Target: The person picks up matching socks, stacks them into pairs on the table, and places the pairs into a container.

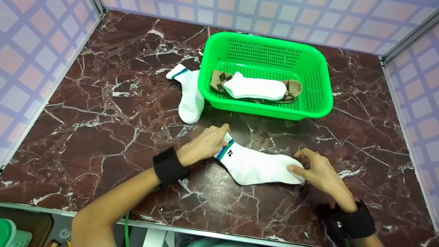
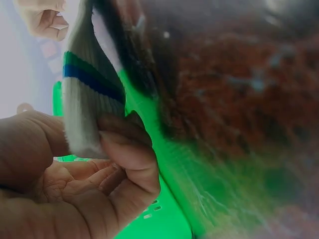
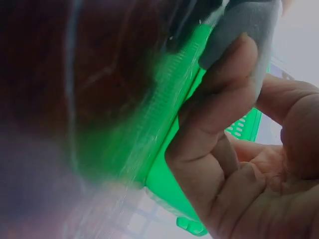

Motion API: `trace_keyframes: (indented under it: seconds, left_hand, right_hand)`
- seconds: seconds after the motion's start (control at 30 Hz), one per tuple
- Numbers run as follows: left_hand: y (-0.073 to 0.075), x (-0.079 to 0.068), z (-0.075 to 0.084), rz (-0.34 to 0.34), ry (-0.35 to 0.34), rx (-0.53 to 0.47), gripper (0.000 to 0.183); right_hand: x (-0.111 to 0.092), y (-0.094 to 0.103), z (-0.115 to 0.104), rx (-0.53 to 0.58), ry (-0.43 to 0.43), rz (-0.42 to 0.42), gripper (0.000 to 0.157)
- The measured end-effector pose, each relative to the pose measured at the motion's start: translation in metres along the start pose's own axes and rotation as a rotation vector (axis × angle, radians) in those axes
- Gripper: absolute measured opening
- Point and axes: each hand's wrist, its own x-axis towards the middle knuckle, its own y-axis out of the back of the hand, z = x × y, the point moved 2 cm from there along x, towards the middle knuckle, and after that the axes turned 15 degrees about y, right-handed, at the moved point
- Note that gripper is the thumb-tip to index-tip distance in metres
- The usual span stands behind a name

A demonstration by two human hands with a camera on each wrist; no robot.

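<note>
A white sock (image 1: 262, 166) with a blue and green striped cuff and a small black logo stretches between both hands, close over the table in the head view. My left hand (image 1: 209, 141) pinches its ribbed cuff (image 2: 82, 109) between thumb and fingers. At the other end, my right hand (image 1: 317, 169) pinches the toe (image 3: 249, 30), the thumb lying on top. Behind them stands a green basket (image 1: 324, 85); inside it a white sock (image 1: 255, 87) lies over brown checked socks (image 1: 294, 90). Left of the basket rests another white sock (image 1: 190, 103) with a striped cuff.
The dark red marbled table (image 1: 113, 144) is walled at the back and sides by checked panels (image 1: 308, 17). Below the table's front edge, at the lower left, there is a green container (image 1: 20, 236). A green cord (image 1: 127, 230) hangs near my left forearm.
</note>
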Motion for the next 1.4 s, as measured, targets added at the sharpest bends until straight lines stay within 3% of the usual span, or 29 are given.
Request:
trace_keyframes:
  seconds: [0.2,0.57,0.7,1.03,1.2,1.3,1.4]
  left_hand:
    - [-0.001,-0.002,-0.001,0.091,-0.071,0.029,0.022]
    - [-0.002,-0.003,0.000,0.112,0.090,0.136,0.032]
    - [-0.002,-0.002,-0.001,0.119,0.100,0.121,0.035]
    - [0.001,0.000,-0.005,0.101,0.101,0.093,0.030]
    - [0.018,0.000,-0.009,0.034,0.131,0.048,0.023]
    - [0.039,0.001,-0.015,-0.020,0.201,-0.026,0.018]
    - [0.066,0.002,-0.024,-0.042,0.327,-0.054,0.020]
  right_hand:
    - [-0.001,0.001,-0.003,-0.056,-0.018,-0.045,0.054]
    - [0.000,0.003,0.001,-0.150,-0.018,-0.008,0.051]
    - [-0.001,0.004,0.002,-0.171,-0.023,-0.010,0.054]
    - [0.002,0.004,0.008,-0.187,-0.062,-0.123,0.050]
    - [0.001,0.005,0.001,-0.200,-0.010,-0.052,0.045]
    - [0.002,0.006,-0.012,-0.222,0.058,0.040,0.042]
    - [0.009,0.005,-0.029,-0.251,0.172,0.126,0.036]
